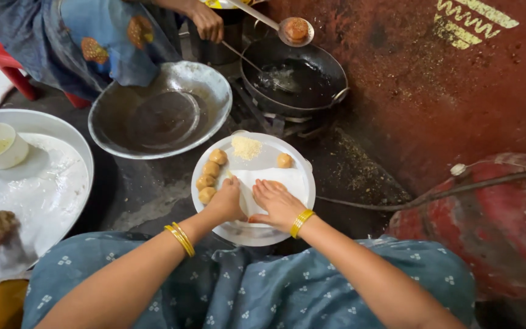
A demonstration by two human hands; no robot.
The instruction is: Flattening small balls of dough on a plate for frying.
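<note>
Dark, stained floor beside a red wall, with cooking gear spread around a seated person.

At centre frame a round white plate (252,234) holds a white sheet (281,178); the left hand (226,201) rests curled on its left edge, whether pinching it I cannot tell, and the right hand (280,204) lies flat and open on the sheet. Four dough balls (208,176) line the plate's left, crumbs (246,147) near its top. Upper frame: another person's hand (207,24) stirs a black wok (293,76).

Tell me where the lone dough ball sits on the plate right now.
In the head view, the lone dough ball sits at the round plate's far right, beyond the right hand, beside the crumb pile.
</note>
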